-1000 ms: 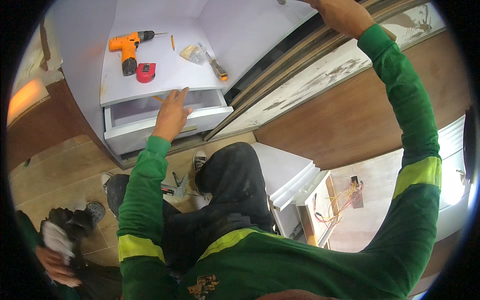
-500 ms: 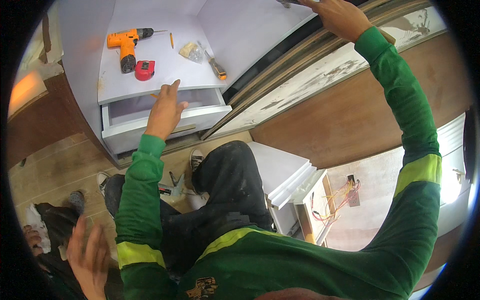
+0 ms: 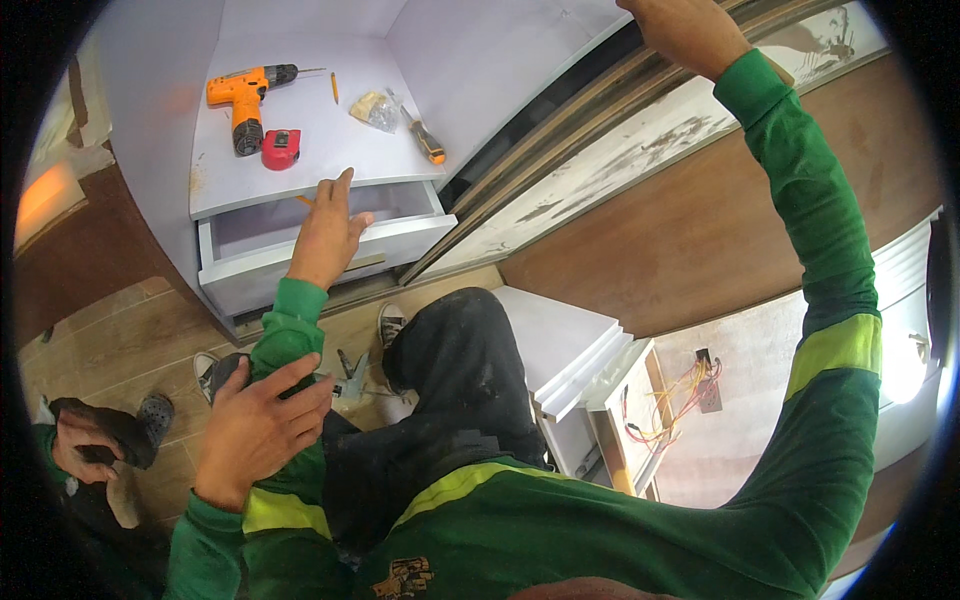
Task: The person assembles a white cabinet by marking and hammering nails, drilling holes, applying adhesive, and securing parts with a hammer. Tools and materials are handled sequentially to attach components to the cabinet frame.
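My left hand [image 3: 325, 238] hovers at the partly pulled-out white drawer [image 3: 275, 283], fingers stretched and holding nothing visible. Up at the right, my right hand [image 3: 688, 38] is raised by the dark-edged frame [image 3: 600, 110]; the picture's top edge cuts off its fingers. On the white shelf [image 3: 330, 178] above the drawer lie an orange cordless drill [image 3: 245, 98], a red tape measure [image 3: 281, 149], a pencil [image 3: 335, 88], a clear plastic bag [image 3: 376, 111] with small contents, and a screwdriver [image 3: 427, 142]. Another person's hand [image 3: 265, 425] lies across my left forearm.
Another person's hand [image 3: 85, 445] with a dark object shows at far left. A caulking gun-like tool [image 3: 352, 375] lies on the floor by my shoe [image 3: 391, 322]. White panels [image 3: 560, 335] stand at my right, near loose coloured wires [image 3: 665, 405] from a wall box.
The other person's hand has moved up and right onto my left forearm. My left hand stays over the drawer. The dark object by my right fingers is out of view.
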Demonstrator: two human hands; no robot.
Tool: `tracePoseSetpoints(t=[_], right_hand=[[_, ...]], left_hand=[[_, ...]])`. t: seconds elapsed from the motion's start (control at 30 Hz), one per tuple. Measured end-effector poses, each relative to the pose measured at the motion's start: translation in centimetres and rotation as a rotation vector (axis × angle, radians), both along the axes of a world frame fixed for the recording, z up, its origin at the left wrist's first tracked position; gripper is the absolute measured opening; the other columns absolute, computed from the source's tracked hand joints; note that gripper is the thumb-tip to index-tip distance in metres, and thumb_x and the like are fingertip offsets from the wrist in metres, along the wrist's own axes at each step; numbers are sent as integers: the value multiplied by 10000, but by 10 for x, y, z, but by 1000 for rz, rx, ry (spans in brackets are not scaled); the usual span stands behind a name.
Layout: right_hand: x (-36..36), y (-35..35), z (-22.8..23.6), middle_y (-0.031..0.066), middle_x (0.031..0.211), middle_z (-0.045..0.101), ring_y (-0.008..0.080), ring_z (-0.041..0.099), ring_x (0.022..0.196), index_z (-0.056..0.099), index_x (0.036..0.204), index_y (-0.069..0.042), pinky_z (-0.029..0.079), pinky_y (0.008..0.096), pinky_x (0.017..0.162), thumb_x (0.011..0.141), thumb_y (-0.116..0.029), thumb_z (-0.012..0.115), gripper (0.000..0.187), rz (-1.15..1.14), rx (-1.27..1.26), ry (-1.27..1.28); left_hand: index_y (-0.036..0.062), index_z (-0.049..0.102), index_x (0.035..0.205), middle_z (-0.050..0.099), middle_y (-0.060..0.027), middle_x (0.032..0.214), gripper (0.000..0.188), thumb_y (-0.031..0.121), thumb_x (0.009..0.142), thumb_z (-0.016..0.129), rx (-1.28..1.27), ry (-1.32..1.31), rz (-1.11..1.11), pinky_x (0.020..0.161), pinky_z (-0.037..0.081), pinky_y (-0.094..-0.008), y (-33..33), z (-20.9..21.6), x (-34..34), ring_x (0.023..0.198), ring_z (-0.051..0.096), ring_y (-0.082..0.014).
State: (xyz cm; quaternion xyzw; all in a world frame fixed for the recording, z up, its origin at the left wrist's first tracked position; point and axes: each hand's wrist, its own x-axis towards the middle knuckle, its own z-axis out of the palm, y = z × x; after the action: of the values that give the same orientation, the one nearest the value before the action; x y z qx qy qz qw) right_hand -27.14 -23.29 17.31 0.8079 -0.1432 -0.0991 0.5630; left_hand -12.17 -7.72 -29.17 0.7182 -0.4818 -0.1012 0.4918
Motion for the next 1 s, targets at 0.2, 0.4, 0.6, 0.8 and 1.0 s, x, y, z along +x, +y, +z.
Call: tracePoseSetpoints(t=[0.2, 0.4, 0.6, 0.8, 1.0], right_hand=[[13, 4, 0, 243, 1092, 745, 381, 761, 880, 402, 1660, -143, 615, 499, 774, 1019, -52, 564, 668, -231, 67, 23], [1, -6, -3, 236, 1098, 741, 369, 763, 894, 385, 1675, -153, 618, 486, 781, 1030, -62, 557, 674, -27, 22, 42], [0, 14, -7, 236, 1111, 741, 372, 767, 926, 363, 1682, -129, 621, 480, 787, 1023, -71, 567, 692, -102, 58, 24], [6, 2, -5, 225, 1108, 746, 364, 766, 931, 372, 1683, -164, 615, 483, 778, 1029, -104, 589, 692, -111, 31, 65], [-60, -5, -39, 209, 1033, 767, 438, 734, 794, 541, 1561, -205, 589, 573, 723, 972, -93, 602, 603, 448, 407, -373]], left_hand=[[-4, 385, 1604, 527, -266, 1398, 756, 250, 991, 747, -16, 5, 18, 1083, 501, -515, 3, 0, 4, 1258, 590, -461], [-37, 411, 1580, 541, -283, 1413, 748, 313, 1004, 737, -23, 68, -32, 1106, 491, -493, 34, 21, 9, 1295, 589, -452], [-33, 433, 1573, 568, -258, 1417, 762, 380, 1009, 738, -75, 88, -44, 1080, 503, -464, 84, 24, 18, 1255, 612, -385], [13, 475, 1568, 599, -192, 1339, 734, 426, 1021, 738, 50, 251, -118, 1035, 511, -406, 148, 47, 20, 1148, 614, -281], [27, 500, 1565, 631, -101, 1208, 696, 446, 1051, 712, 144, 376, -200, 987, 503, -335, 208, 54, 38, 1110, 606, -189]])
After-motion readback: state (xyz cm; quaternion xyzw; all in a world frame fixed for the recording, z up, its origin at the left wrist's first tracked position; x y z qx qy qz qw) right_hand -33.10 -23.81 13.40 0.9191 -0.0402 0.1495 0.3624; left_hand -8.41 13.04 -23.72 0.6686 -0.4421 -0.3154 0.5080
